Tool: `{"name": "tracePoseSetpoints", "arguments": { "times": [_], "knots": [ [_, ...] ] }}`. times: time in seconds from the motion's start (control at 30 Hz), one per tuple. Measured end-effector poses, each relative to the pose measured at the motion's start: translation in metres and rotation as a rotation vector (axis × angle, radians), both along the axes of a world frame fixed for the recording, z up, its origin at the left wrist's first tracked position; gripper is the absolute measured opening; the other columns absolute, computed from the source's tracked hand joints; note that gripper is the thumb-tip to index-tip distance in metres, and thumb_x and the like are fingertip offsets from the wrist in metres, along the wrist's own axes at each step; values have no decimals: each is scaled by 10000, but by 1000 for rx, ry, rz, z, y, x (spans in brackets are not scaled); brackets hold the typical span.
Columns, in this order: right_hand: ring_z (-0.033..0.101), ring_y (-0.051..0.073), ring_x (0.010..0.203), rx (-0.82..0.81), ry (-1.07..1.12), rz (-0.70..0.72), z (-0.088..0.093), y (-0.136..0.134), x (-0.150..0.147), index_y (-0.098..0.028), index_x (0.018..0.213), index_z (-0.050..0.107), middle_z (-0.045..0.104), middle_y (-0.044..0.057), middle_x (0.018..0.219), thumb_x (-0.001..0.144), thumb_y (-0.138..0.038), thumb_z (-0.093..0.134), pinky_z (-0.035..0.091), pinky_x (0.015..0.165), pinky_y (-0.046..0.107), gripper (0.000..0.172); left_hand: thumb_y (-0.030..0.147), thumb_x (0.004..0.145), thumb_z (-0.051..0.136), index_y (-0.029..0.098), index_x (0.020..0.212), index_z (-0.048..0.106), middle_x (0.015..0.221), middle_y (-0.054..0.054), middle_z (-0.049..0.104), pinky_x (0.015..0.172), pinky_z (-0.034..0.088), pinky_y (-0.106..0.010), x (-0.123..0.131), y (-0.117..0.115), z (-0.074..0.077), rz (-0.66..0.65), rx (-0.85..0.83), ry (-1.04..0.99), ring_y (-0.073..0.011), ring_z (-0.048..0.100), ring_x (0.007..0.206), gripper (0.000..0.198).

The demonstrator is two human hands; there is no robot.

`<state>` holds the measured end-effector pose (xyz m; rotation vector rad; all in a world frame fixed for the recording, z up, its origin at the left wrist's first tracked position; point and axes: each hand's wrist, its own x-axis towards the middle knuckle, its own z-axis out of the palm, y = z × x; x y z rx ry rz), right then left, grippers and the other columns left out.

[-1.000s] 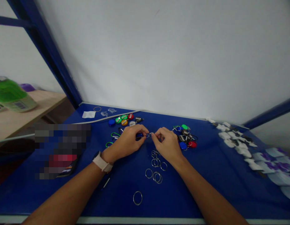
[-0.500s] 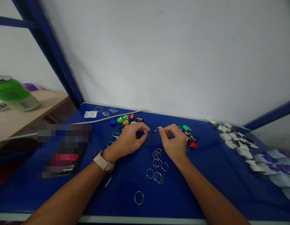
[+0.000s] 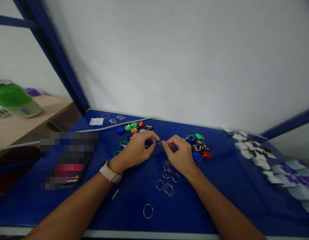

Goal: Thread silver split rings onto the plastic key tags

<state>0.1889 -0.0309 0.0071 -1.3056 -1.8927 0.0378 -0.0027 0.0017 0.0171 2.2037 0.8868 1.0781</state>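
Note:
My left hand (image 3: pixel 136 150) pinches a small dark blue piece (image 3: pixel 149 142) with a thin wire loop running from it. My right hand (image 3: pixel 180 156) holds a tiny metal piece (image 3: pixel 160 142) between finger and thumb, right against that loop. Below my hands lies a scatter of steel split rings (image 3: pixel 167 173), and one more ring (image 3: pixel 148 211) sits nearer the front edge. Round coloured key tags (image 3: pixel 130 127) lie beyond my left hand, with green carabiners (image 3: pixel 123 143) at its side. A mixed heap of tags and clips (image 3: pixel 199 147) lies just past my right hand.
The blue-topped table (image 3: pixel 134 213) has a pale front edge. White tags (image 3: pixel 251 155) and purple-printed packets (image 3: pixel 294 178) lie along the right. A pixelated patch (image 3: pixel 69 160) hides the left part. A green bottle (image 3: pixel 11 98) lies on a wooden shelf (image 3: pixel 26 120).
My right hand has moved left, closing the gap to my left hand, and its metal piece now meets the wire loop. My left hand has barely moved.

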Motion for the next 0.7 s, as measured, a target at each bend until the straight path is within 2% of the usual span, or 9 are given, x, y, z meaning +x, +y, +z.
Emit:
{"name": "tracePoseSetpoints", "arguments": {
  "times": [0.1,0.3,0.43,0.57,0.7],
  "knots": [
    [479,129,608,9,26,-21,1,0,1,-194,649,497,499,-31,634,904,-230,596,369,663,305,276,90,822,611,175,995,659,949,-45,688,786,531,-325,-2,0,0,-4,-16,26,-173,645,874,199],
    [476,131,600,23,84,-61,3,0,1,-198,639,493,494,-33,625,892,-225,598,363,647,298,276,142,828,654,196,1057,647,1002,-34,702,786,561,-321,-3,-1,-3,-136,-157,51,-157,666,836,235],
    [487,132,587,-23,58,-118,1,2,3,-196,626,507,507,-35,608,897,-254,601,348,659,305,293,185,831,670,196,1101,644,1022,-62,674,770,584,-349,-3,0,-2,-133,-311,-81,-174,684,828,272],
    [520,142,603,-170,-22,-111,-2,4,4,-193,636,557,569,-28,616,915,-365,619,330,688,320,334,251,812,711,182,1148,642,1091,-91,649,690,598,-342,-4,8,2,-79,-518,-347,-167,709,737,349],
    [557,170,722,-244,-108,15,-1,-2,-3,-195,714,605,625,-8,708,966,-380,559,322,755,344,317,290,799,738,171,1094,717,932,-73,699,676,562,-316,-10,18,2,126,-530,-495,-162,673,732,319]
  ]
}}
